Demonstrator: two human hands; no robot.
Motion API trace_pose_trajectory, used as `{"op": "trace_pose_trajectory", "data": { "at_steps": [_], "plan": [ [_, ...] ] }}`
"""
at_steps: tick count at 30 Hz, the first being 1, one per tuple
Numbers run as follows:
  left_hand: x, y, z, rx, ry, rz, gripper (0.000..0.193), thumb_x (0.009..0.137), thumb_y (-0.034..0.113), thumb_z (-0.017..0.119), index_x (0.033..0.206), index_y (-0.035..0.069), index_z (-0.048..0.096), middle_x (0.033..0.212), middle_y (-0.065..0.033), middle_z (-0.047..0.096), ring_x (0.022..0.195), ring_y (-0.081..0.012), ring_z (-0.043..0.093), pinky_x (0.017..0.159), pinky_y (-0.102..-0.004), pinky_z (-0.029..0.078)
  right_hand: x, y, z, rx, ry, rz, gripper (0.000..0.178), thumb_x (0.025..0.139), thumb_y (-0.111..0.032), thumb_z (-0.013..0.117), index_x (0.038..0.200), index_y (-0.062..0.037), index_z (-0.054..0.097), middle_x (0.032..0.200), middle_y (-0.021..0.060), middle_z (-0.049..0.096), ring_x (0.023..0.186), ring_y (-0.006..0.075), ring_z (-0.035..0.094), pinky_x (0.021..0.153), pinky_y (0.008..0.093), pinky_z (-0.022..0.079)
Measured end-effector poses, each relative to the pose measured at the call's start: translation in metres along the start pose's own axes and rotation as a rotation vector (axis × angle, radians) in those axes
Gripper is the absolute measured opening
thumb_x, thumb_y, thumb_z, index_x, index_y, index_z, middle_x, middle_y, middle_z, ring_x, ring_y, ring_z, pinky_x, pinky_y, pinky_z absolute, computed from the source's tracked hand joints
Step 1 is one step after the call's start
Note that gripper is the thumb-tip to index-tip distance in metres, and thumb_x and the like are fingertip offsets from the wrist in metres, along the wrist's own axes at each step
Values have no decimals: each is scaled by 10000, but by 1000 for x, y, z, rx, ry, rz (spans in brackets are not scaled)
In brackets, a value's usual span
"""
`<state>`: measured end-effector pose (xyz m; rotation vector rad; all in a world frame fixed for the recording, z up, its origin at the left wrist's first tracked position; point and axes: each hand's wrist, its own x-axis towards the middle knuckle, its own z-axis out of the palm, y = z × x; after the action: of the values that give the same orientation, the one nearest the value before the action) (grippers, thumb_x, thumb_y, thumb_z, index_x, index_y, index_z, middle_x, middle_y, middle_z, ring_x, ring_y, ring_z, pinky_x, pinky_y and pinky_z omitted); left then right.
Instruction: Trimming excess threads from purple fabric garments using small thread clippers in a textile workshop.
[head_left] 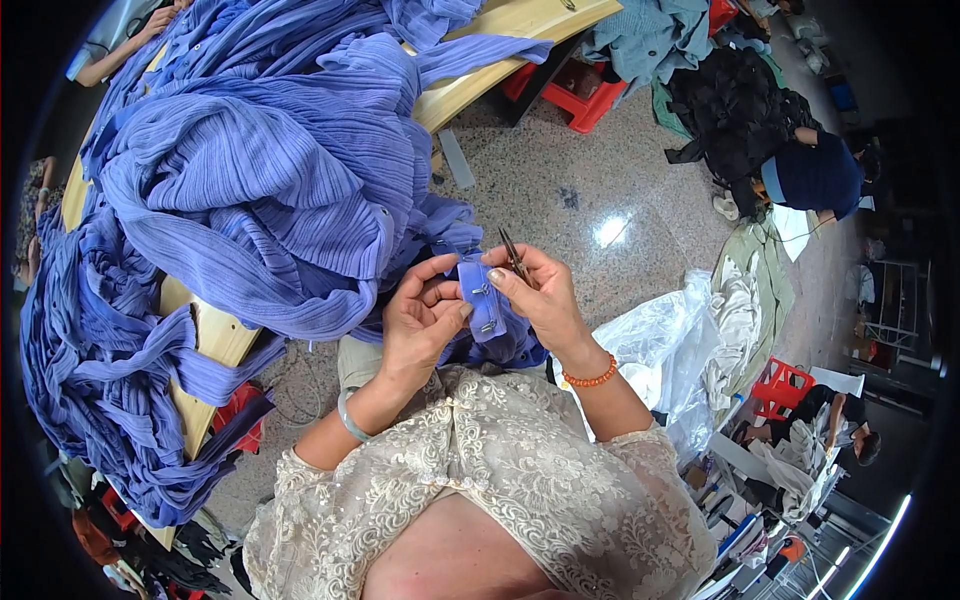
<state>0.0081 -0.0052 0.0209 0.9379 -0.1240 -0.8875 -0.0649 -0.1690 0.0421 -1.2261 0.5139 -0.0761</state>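
Between 2 hands: 1 blue strap (484,300); 1 snips (515,258).

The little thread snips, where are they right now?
In the head view, the thread snips sit in the person's right hand, just right of centre, blades pointing up beside the blue fabric strip pinched by the left hand.

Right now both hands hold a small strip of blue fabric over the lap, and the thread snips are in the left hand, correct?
Not quite. The head view shows the thread snips in the right hand, not the left hand. The rest stands: both hands hold the small strip of blue fabric over the lap.
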Motion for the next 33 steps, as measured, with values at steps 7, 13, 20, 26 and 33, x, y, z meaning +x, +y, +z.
{"op": "trace_pose_trajectory", "data": {
  "at_steps": [7,13,20,26,33],
  "plan": [
    [-6,-3,9,64,-26,154,525,843,-82,621,1276,59,360,1053,-111,584,916,-124,609,794,-251,510,-4,8,5,269,17,-2,159,917,-99,594,1057,-23,605,800,-44,583,573,-27,438,498,136,345],
    [-6,-2,13,171,-16,188,358,833,-57,652,1153,-11,497,1004,-62,597,866,-96,595,740,-215,502,-6,7,16,448,56,38,128,936,-83,551,1047,-43,601,744,-57,542,484,-25,348,426,140,270],
    [-6,0,12,189,45,91,321,842,-34,659,1150,-22,568,974,-45,625,850,-72,587,768,-204,494,-7,5,21,511,54,60,124,942,-74,532,1048,-46,591,759,-29,566,488,-21,348,419,133,272],
    [-5,-2,12,209,74,131,264,847,-25,657,1106,-19,602,952,-31,626,832,-65,580,725,-194,489,-8,7,23,532,28,71,127,944,-73,529,1052,-55,593,773,-38,559,490,-23,348,418,134,271],
    [3,-5,10,574,102,539,185,828,-34,661,1001,27,673,919,-50,588,742,-79,542,633,-194,432,-11,9,33,529,93,-3,117,944,-52,525,1034,-61,599,762,-53,547,489,-27,341,416,141,272]
  ]
}}
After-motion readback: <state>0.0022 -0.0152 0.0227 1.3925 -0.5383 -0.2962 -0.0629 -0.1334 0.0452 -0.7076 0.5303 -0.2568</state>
